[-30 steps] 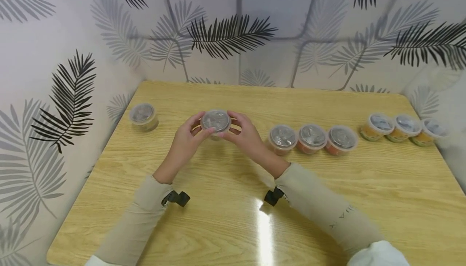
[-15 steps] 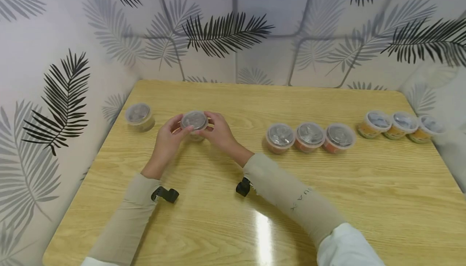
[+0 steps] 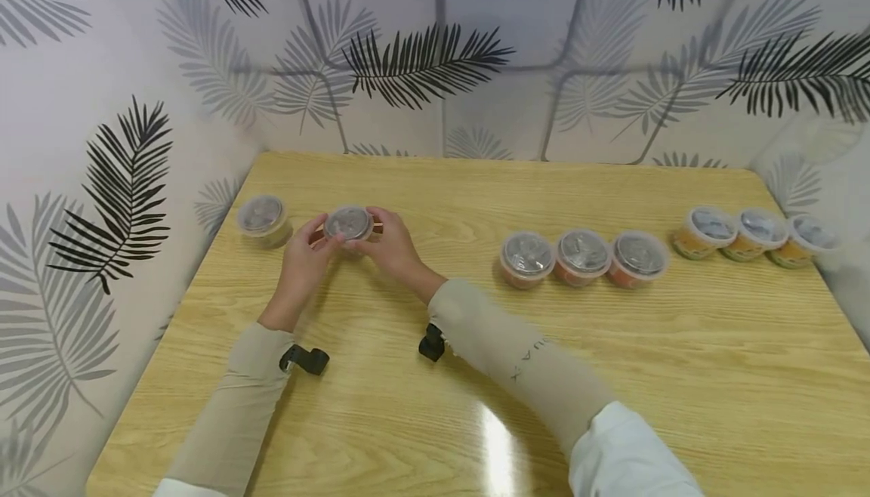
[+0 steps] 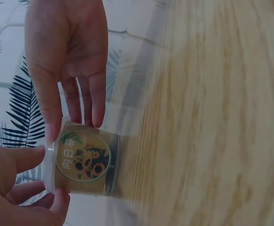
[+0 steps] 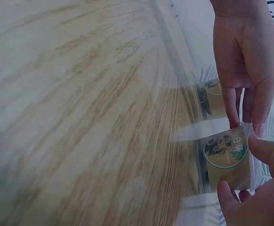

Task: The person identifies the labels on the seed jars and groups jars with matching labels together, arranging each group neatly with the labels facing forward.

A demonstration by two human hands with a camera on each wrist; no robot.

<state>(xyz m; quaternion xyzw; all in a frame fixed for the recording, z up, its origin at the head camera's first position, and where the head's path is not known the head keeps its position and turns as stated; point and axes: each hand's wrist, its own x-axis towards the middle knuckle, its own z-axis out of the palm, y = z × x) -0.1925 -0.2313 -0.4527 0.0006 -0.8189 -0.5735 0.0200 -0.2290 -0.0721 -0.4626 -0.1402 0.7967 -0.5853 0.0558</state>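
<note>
Both hands grip one small round plastic tub [image 3: 349, 223] with a clear lid, left of the table's middle. My left hand [image 3: 303, 261] curls round its left side and my right hand [image 3: 397, 249] round its right, thumbs at the near rim. In the left wrist view the tub [image 4: 85, 157] shows a round label with sunflowers and characters, and its base is close to the tabletop. A second lidded tub [image 3: 263, 219] stands to the left, near my left fingers; part of it [image 5: 215, 99] appears beyond the held one in the right wrist view.
To the right, three tubs with reddish sides [image 3: 583, 257] stand in a row on the wooden table [image 3: 612, 376]. Farther right, three orange-and-green tubs [image 3: 754, 234] line up near the right edge. A leaf-patterned covering [image 3: 408, 127] rises behind the table.
Both hands have carried the gripped tub leftward, closer to the tub at the left. The last half second shows a smaller shift. The other tubs stay in place.
</note>
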